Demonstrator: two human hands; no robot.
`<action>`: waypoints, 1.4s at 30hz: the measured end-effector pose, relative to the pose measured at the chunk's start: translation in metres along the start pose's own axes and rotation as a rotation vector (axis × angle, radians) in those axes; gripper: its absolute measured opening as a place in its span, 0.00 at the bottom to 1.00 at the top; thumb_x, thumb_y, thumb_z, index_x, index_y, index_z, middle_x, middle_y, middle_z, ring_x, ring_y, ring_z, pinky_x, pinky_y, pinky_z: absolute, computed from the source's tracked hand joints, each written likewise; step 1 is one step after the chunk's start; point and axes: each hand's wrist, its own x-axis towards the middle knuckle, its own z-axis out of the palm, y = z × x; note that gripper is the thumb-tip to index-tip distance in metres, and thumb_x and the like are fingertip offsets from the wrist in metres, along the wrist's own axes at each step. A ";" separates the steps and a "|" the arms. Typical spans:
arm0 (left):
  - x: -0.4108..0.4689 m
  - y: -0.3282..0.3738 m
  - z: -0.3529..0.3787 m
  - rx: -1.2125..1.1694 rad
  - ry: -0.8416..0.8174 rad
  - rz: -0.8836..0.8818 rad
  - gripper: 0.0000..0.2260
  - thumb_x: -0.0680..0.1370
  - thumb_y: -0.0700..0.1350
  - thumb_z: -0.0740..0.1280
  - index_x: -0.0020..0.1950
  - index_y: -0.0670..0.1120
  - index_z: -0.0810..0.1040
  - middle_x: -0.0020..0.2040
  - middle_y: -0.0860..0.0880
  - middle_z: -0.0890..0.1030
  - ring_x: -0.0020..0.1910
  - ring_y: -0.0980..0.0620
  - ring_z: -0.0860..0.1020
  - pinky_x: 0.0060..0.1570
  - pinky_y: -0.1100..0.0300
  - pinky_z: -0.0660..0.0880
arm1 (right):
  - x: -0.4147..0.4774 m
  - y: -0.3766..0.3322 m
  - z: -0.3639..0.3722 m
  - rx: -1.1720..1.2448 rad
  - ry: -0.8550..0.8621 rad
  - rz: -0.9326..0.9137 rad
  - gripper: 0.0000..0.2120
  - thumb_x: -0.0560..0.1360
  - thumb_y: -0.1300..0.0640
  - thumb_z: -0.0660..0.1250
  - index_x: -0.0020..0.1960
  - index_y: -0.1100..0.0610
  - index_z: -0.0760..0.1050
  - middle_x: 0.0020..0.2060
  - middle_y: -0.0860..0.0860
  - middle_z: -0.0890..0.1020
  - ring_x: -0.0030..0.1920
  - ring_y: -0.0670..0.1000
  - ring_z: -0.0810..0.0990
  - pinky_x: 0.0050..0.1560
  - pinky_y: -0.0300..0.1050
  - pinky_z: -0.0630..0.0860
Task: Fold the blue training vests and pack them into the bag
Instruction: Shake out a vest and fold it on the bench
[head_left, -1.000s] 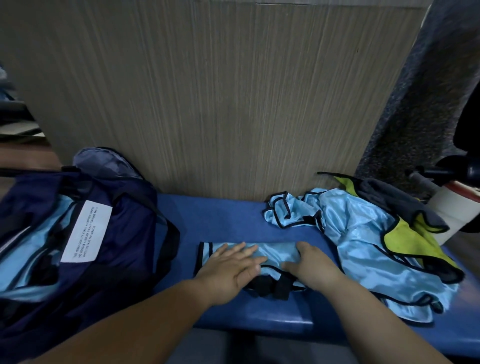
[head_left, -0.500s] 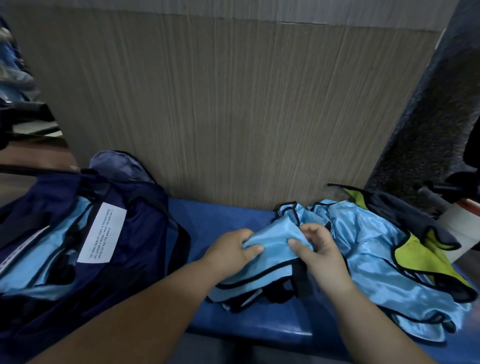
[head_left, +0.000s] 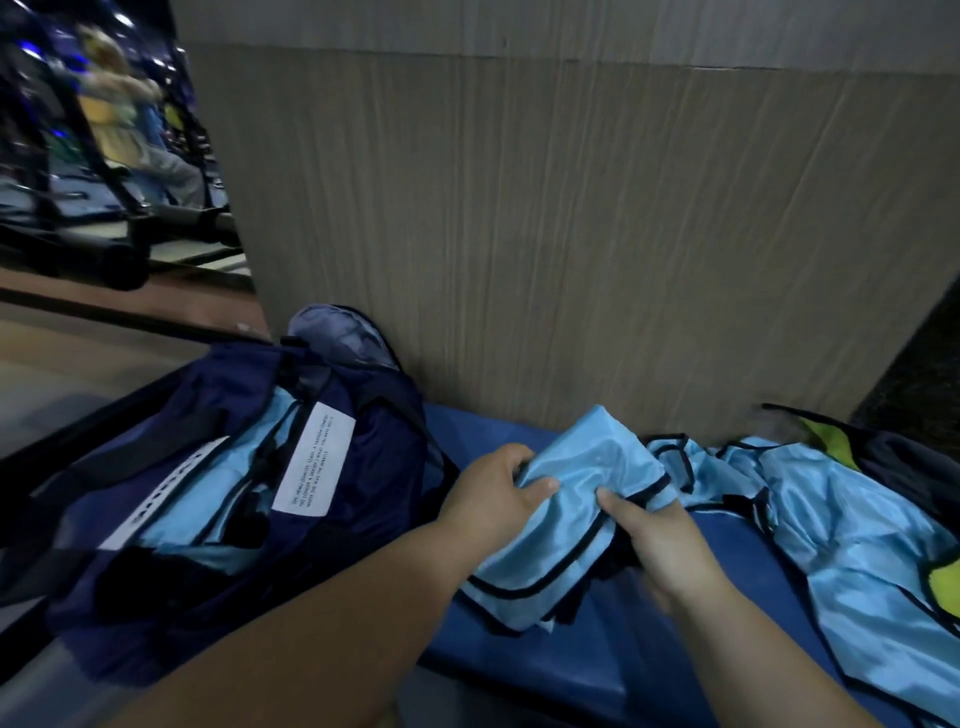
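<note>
The folded vest (head_left: 587, 483), which a second ago lay flat on the bench (head_left: 597, 670) under both palms, is now lifted off it, just right of the bag (head_left: 374, 499). The left hand (head_left: 493, 493) grips the end nearer the bag, fingers curled under and thumb pressed on top. The right hand (head_left: 660, 540) pinches the other end, thumb above and fingers tucked beneath the cloth. I judge the fold finished and the carry into the bag begun. The bag gapes open, with light blue cloth (head_left: 171, 525) already inside beside a white label (head_left: 315, 465). Farther right of the bag, unfolded vests (head_left: 852, 535) lie heaped, so more rounds remain. Behind the bag stands the wall panel (head_left: 571, 234).
</note>
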 end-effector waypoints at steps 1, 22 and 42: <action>0.001 -0.005 -0.008 0.035 -0.008 0.002 0.07 0.77 0.55 0.67 0.51 0.54 0.75 0.44 0.58 0.79 0.44 0.59 0.78 0.42 0.64 0.72 | 0.003 0.001 0.004 -0.048 0.023 -0.037 0.12 0.77 0.62 0.68 0.60 0.54 0.78 0.52 0.52 0.86 0.54 0.54 0.84 0.59 0.54 0.77; -0.040 -0.128 -0.227 0.736 0.468 -0.199 0.14 0.78 0.57 0.65 0.62 0.57 0.74 0.59 0.55 0.79 0.64 0.48 0.71 0.60 0.47 0.64 | 0.019 -0.025 0.156 -0.224 -0.081 -0.334 0.12 0.77 0.61 0.68 0.55 0.47 0.73 0.46 0.46 0.84 0.49 0.46 0.83 0.46 0.40 0.77; -0.027 -0.168 -0.248 0.529 0.398 -0.225 0.08 0.78 0.50 0.63 0.55 0.53 0.79 0.52 0.50 0.81 0.53 0.45 0.77 0.49 0.52 0.73 | 0.041 -0.019 0.312 0.026 -0.277 0.122 0.08 0.76 0.64 0.65 0.53 0.56 0.78 0.47 0.56 0.84 0.47 0.56 0.83 0.49 0.50 0.80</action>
